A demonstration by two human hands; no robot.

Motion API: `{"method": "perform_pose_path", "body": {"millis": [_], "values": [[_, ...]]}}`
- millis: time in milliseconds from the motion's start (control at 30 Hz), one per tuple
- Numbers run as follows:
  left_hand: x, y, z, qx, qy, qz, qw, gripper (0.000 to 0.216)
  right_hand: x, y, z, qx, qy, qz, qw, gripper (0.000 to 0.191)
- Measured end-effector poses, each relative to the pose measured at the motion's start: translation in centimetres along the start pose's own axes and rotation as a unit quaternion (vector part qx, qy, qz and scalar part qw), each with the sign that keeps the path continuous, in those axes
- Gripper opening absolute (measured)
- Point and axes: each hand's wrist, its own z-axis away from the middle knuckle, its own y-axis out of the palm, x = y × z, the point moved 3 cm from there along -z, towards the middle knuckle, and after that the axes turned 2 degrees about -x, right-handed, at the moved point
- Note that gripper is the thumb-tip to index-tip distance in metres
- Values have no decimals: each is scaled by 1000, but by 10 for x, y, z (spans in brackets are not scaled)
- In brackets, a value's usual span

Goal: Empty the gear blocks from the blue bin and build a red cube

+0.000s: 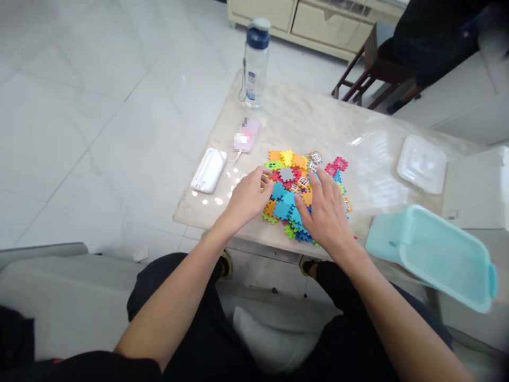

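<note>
A pile of colourful interlocking plastic building tiles (pixel 284 209) lies near the table's front edge, in blue, orange, green, red and yellow. My left hand (pixel 249 195) is at the pile's left side, its fingers loosely curved and the thumb a little apart, with nothing visible in it. Over the right part of the pile, my right hand (pixel 328 212) has its fingers stretched out and the thumb spread. It holds nothing that I can see and hides some tiles beneath. Whether either hand touches the tiles is unclear. Red tiles (pixel 336 165) lie just beyond my right fingers.
A clear water bottle (pixel 255 69) stands at the table's far left corner. A white power bank (pixel 209 170) is cabled to a pink phone (pixel 247 135). To the right are a white lid (pixel 422 164) and a turquoise bin (pixel 445 257). A person (pixel 433 37) sits behind the table.
</note>
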Motion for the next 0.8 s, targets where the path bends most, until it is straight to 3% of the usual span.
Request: {"method": "perform_pose_path", "body": {"millis": [100, 200, 433, 633, 800], "values": [[-8, 17, -9, -40, 57, -212, 975, 32, -7, -11, 2, -22, 15, -20, 999, 63], [-17, 35, -19, -40, 49, -307, 950, 34, -14, -21, 5, -46, 27, -36, 998, 58], [-26, 66, -30, -43, 10, -381, 924, 40, -36, -23, 7, -67, 67, -25, 995, 59], [-13, 57, -48, -41, 34, -375, 925, 39, -34, -27, 5, -72, 62, -27, 995, 54], [2, 47, -56, -39, 106, -370, 922, 25, -25, -30, 0, -65, 40, -44, 996, 45]]}}
